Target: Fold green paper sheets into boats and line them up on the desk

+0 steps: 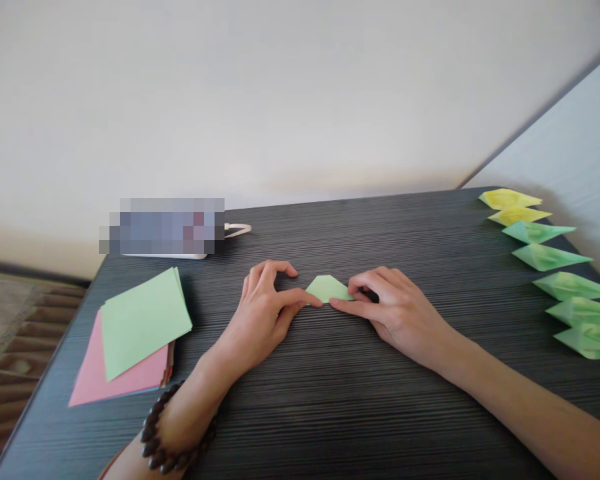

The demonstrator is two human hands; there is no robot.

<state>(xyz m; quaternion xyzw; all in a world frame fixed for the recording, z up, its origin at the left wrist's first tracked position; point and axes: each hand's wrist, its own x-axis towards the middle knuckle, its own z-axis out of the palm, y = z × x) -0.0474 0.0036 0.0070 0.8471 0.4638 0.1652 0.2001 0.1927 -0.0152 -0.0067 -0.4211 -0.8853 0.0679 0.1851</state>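
Note:
A small light-green folded paper (pixel 326 288) with a flat top and slanted sides lies on the dark table between my hands. My left hand (pixel 267 300) pinches its left corner near the lower edge, the index finger stretched along the paper. At the right corner, my right hand (pixel 393 303) grips the paper between thumb and fingers, with one fingertip on the bottom edge. The fingers cover both corners. A dark beaded bracelet (pixel 153 433) circles my left wrist.
Green sheets (pixel 147 320) lie over a pink sheet (pixel 93 373) at the left. Behind them stands a blurred-out device (pixel 165 230) with a white cable (pixel 240 229). Several folded paper boats, yellow (pixel 510 199) and green (pixel 577 285), line the right edge. A wall (pixel 300 100) rises behind.

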